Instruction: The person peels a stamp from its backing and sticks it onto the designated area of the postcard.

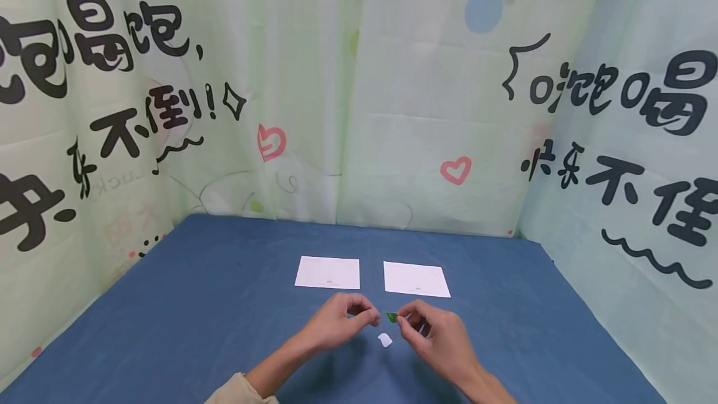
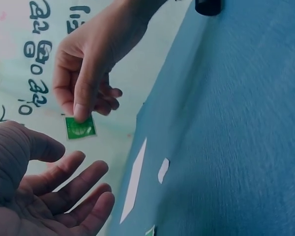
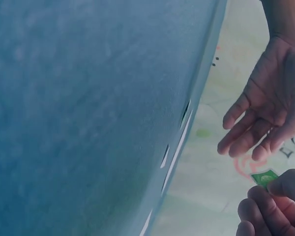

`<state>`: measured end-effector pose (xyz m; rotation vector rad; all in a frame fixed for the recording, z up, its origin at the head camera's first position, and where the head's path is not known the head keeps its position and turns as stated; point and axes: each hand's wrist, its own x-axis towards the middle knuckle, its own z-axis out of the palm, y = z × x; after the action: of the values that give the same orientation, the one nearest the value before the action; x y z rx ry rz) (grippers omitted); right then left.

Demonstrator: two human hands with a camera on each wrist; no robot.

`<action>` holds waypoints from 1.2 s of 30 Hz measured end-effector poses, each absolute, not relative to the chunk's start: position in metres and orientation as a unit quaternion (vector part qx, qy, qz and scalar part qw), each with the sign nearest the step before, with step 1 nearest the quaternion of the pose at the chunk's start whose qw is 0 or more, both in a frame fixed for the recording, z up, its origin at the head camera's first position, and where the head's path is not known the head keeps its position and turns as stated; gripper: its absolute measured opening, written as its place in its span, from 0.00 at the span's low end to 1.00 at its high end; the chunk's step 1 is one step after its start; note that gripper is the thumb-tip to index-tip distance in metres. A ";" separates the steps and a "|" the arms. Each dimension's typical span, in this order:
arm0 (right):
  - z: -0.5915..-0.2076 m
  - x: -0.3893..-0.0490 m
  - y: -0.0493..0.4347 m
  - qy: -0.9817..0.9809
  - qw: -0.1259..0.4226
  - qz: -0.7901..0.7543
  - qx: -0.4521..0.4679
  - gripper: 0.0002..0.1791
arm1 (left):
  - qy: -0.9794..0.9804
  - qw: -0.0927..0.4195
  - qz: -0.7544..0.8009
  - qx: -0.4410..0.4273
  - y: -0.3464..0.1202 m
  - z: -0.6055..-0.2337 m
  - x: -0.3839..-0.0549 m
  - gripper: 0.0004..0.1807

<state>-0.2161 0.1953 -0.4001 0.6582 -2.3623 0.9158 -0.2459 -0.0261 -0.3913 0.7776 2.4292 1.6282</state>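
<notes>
Between thumb and forefinger my right hand (image 1: 440,338) pinches a small green stamp (image 2: 80,128) with a pale border. It is held above the blue table, and the right wrist view shows the same stamp (image 3: 264,178) at the fingertips. My left hand (image 1: 344,320) hovers just to the left, fingers loosely bent and nothing in them; the left wrist view shows it apart from the stamp. Below the hands a small white paper scrap (image 1: 384,340) lies on the table.
Two white cards (image 1: 328,272) (image 1: 417,278) lie side by side beyond the hands. A green-and-white bit (image 2: 150,231) shows at the left wrist view's lower edge, and a black object (image 2: 208,6) at its top. Printed curtains (image 1: 392,111) surround the blue table (image 1: 224,304).
</notes>
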 end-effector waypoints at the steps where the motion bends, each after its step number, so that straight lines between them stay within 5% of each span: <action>1: -0.400 -0.217 0.196 -0.871 0.253 0.349 0.235 0.10 | 0.804 0.053 0.533 0.257 -0.026 -0.392 -0.247 0.11; 20: -0.403 -0.239 0.225 -0.856 0.191 0.462 0.131 0.03 | 0.832 -0.027 0.486 0.266 -0.023 -0.407 -0.265 0.09; 36: -0.402 -0.263 0.251 -0.880 0.146 0.452 0.024 0.06 | 0.850 -0.055 0.454 0.262 -0.015 -0.410 -0.283 0.08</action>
<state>-0.2626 0.2508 -0.4024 0.0704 -2.5332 1.3017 -0.2829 -0.0154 -0.4100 0.8524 2.7680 1.4784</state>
